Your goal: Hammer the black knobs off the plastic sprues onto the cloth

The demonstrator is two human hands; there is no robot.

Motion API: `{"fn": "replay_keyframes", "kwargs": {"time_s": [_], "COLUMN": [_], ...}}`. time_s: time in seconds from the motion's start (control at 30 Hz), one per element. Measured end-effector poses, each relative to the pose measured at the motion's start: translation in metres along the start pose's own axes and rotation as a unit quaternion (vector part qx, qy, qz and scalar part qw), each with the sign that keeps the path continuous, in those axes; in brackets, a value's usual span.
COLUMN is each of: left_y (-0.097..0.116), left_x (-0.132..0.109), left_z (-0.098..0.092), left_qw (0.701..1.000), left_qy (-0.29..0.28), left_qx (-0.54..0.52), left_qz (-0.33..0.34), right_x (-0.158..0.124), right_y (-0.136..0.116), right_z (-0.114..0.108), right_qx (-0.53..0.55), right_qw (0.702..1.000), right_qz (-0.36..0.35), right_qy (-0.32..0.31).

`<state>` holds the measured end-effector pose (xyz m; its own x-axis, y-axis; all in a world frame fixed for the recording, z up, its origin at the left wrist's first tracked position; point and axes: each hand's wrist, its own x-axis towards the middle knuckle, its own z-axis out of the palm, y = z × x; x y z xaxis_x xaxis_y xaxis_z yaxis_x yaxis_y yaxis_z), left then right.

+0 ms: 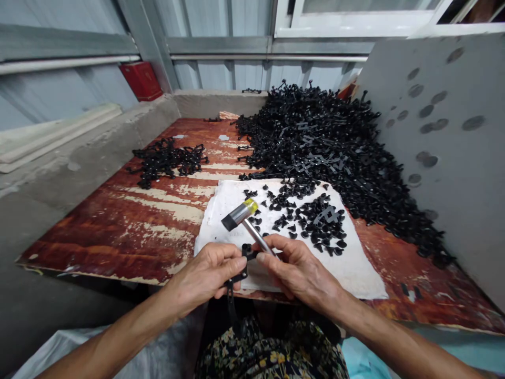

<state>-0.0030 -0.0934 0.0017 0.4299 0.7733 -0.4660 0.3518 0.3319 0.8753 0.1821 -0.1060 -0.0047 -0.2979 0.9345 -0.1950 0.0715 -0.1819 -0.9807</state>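
Observation:
My left hand pinches a small black jointed plastic part near the front edge of the table, and a thin black strip of it hangs below my fingers. In my right hand is a mallet with a metal head, one yellow face and one black face. Its handle slants up to the left from my right fingers. My right fingertips also come close to the black part; whether they grip it I cannot tell. Behind my hands, loose black mushroom-shaped pieces lie on a white cloth.
A large heap of black jointed parts covers the back right, against a grey spotted panel. A smaller pile of black parts lies at left on the worn red-brown table. A concrete ledge borders the left side.

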Motion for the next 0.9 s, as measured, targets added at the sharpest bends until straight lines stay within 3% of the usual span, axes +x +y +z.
{"fn": "replay_keyframes", "kwargs": {"time_s": [0.07, 0.17, 0.27, 0.9], "left_y": [-0.001, -0.002, -0.002, -0.003], "left_x": [0.005, 0.011, 0.014, 0.014], "left_z": [-0.003, -0.006, -0.007, -0.006], "left_qw": [0.999, 0.998, 0.997, 0.997], "left_qy": [0.029, 0.059, 0.067, 0.06], "left_qx": [-0.01, -0.02, -0.026, -0.027], "left_qz": [-0.009, -0.012, -0.018, -0.03], "right_x": [-0.002, -0.008, -0.011, -0.013], "right_y": [0.001, 0.006, 0.013, 0.017], "right_z": [-0.009, -0.021, -0.026, -0.025], "right_qx": [-0.05, -0.056, -0.033, -0.015], "right_qw": [0.997, 0.995, 0.996, 0.995], "right_qz": [-0.03, -0.007, 0.03, 0.055], "right_qy": [0.051, 0.085, 0.083, 0.078]}}
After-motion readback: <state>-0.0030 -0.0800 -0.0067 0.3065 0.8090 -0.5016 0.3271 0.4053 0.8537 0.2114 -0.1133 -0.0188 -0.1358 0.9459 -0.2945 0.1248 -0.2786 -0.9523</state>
